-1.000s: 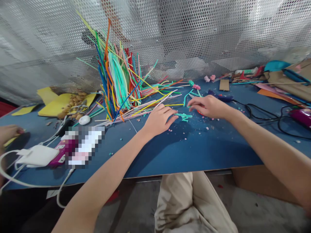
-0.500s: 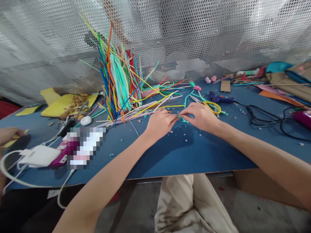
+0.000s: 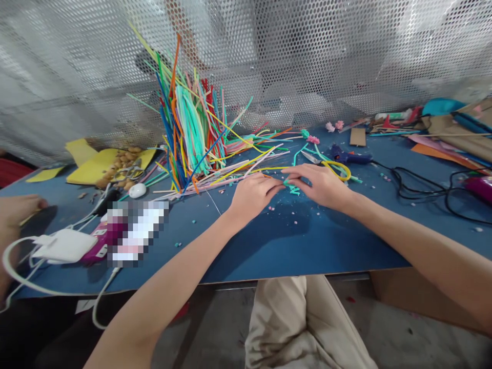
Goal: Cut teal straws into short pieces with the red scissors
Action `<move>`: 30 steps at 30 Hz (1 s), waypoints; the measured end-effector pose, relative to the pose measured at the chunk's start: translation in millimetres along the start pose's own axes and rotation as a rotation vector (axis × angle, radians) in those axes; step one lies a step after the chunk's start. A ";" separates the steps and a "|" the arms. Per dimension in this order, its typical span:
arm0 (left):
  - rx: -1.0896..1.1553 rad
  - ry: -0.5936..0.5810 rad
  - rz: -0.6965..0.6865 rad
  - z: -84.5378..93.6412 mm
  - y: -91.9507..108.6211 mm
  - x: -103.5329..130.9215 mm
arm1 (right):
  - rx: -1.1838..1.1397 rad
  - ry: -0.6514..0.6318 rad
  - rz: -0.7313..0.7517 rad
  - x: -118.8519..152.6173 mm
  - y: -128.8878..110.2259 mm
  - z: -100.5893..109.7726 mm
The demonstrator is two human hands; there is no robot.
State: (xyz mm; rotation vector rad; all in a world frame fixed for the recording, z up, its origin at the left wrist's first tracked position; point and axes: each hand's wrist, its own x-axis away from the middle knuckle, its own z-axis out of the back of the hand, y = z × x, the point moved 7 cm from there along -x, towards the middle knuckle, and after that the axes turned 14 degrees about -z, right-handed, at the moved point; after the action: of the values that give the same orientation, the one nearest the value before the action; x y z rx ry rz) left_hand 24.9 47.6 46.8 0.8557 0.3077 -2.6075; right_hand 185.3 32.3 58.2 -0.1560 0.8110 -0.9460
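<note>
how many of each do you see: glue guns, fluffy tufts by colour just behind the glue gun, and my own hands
Glue gun: 1
Pink fluffy tufts, one of them paler: 3
Green fluffy tuft: 1
Your own hands, left hand and right hand: 2
Total: 7

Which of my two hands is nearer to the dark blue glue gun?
Right. Your right hand is left of the glue gun and closer to you; your left hand is farther left.
</note>
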 end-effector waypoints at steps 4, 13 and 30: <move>-0.008 0.040 0.026 4.3 -2.1 0.4 | 0.014 0.003 -0.032 -1.7 4.3 6.0; -0.122 0.078 -0.008 11.0 0.9 -1.3 | 0.014 0.024 0.013 -1.4 9.6 -3.2; -0.178 0.186 -0.002 17.6 8.0 -2.5 | -0.071 0.112 -0.127 0.9 9.6 -4.1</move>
State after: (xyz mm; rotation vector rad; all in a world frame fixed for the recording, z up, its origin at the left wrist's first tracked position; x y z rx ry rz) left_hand 20.9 35.5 61.5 1.0346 0.5827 -2.4605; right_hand 189.1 38.2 50.5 -0.2195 0.9472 -1.0531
